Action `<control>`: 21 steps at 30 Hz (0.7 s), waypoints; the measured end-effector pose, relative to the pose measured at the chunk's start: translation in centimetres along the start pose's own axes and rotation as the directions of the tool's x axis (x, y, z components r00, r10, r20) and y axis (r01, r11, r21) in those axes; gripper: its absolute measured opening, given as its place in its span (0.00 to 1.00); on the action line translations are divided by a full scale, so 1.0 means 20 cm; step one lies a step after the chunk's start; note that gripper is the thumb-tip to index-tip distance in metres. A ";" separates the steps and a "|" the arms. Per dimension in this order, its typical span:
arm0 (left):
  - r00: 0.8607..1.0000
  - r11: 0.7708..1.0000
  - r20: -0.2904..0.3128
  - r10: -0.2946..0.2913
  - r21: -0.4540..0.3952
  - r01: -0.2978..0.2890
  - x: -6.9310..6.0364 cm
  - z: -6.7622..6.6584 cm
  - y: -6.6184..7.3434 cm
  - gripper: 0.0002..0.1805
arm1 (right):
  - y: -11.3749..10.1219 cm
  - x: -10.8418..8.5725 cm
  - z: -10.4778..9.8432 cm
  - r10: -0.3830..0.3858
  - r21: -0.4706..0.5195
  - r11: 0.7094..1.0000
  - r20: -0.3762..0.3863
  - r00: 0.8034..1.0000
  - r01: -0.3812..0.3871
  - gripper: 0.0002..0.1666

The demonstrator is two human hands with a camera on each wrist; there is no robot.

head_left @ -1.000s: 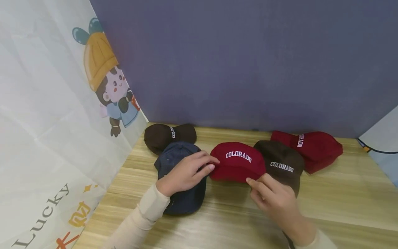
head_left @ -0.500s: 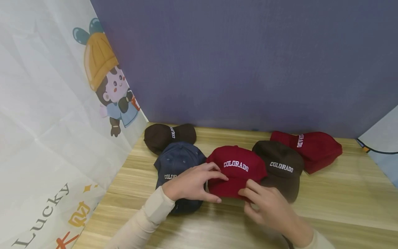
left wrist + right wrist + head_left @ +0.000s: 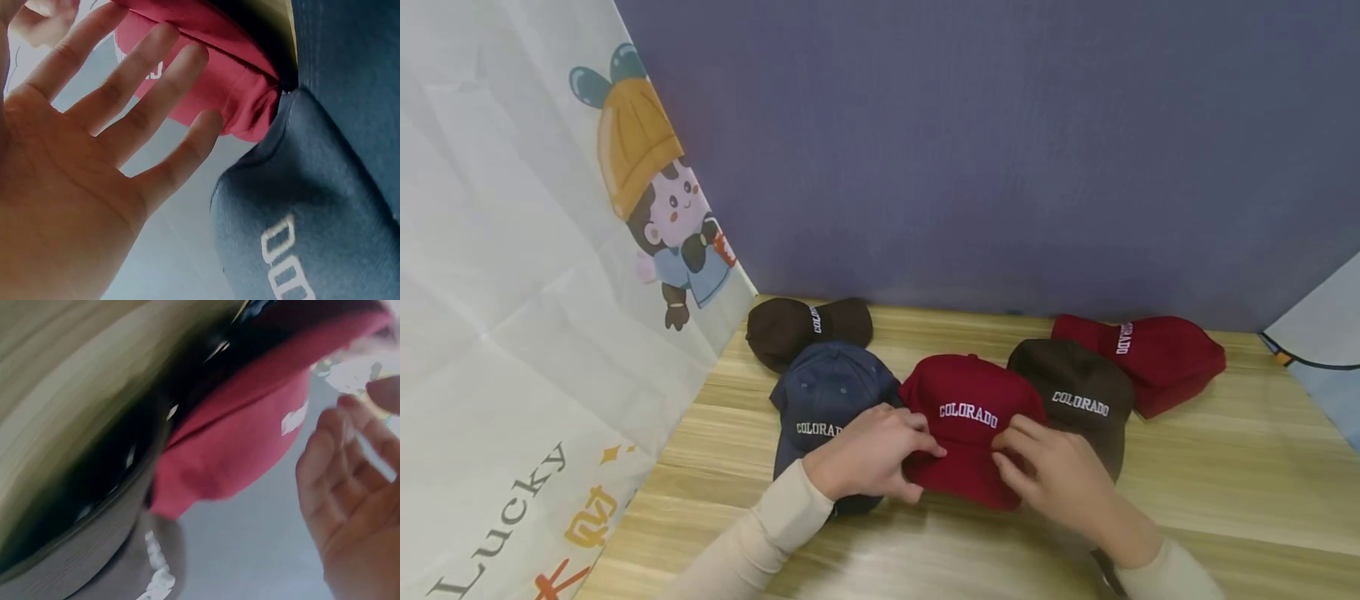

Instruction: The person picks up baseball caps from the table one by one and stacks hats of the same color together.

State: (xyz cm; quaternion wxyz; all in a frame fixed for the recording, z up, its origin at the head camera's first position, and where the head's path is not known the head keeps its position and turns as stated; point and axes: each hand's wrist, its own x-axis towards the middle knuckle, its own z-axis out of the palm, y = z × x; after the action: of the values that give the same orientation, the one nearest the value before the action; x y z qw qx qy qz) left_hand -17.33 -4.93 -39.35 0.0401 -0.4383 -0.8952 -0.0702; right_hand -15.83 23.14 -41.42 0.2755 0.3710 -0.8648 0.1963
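Observation:
A dark red baseball cap (image 3: 973, 414) lettered COLORADO lies upright in the middle of the table, its brim toward me. At its left side is my left hand (image 3: 872, 454), in front of part of a navy cap (image 3: 831, 392); the left wrist view shows its fingers (image 3: 150, 137) spread and fairly straight by the red cap. My right hand (image 3: 1060, 479) is beside the brim's right side, fingers loosely bent. The right wrist view shows a gap between that hand and the cap. Behind it, a dark brown cap (image 3: 1071, 387) is partly covered.
Another brown cap (image 3: 790, 333) lies sideways at the back left. A second red cap (image 3: 1180, 358) lies sideways at the back right, touching the front brown one. A purple-grey panel (image 3: 1000, 158) closes the back, a printed white sheet (image 3: 512, 292) the left side.
The middle red cap has come toward me, and its brim now shows more fully. Both hands have moved nearer with it; the right fingers no longer pinch the brim's edge.

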 end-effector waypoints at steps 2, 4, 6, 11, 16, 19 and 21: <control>1.000 1.000 0.018 -0.010 0.018 0.010 0.00 0.01 0.01 0.26 | 0.06 -0.01 -0.01 0.089 -0.057 0.994 -0.015 0.996 -0.089 0.09; 0.999 1.000 0.037 -0.018 0.024 0.017 0.00 0.01 0.02 0.26 | 0.12 -0.02 -0.01 0.182 -0.100 0.978 -0.010 0.983 -0.182 0.09; 0.999 0.999 0.046 -0.020 0.031 0.018 0.00 0.01 0.03 0.26 | 0.18 -0.03 -0.02 0.259 -0.137 0.958 0.022 0.966 -0.254 0.10; 0.998 0.999 0.057 -0.005 0.054 0.002 0.01 0.03 0.06 0.25 | 0.28 -0.08 -0.02 0.317 -0.217 0.934 0.145 0.937 -0.282 0.18; 0.996 0.995 0.083 0.016 0.099 -0.024 0.02 0.06 0.10 0.25 | 0.31 -0.10 -0.03 0.334 -0.259 0.927 0.236 0.913 -0.272 0.24; 0.996 0.990 0.088 0.030 0.137 -0.042 0.03 0.07 0.12 0.24 | 0.32 -0.10 -0.06 0.368 -0.265 0.916 0.257 0.894 -0.301 0.26; 0.995 0.985 0.086 0.040 0.163 -0.053 0.03 0.08 0.13 0.23 | 0.33 -0.10 -0.09 0.390 -0.271 0.909 0.277 0.878 -0.318 0.26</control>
State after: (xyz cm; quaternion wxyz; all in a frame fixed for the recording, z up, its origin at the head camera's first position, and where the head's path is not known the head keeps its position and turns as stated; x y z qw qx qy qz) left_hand -15.68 -2.61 -40.69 0.0408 -0.4568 -0.8883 0.0232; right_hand -19.08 29.42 -42.21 0.1275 0.2006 -0.9677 0.0842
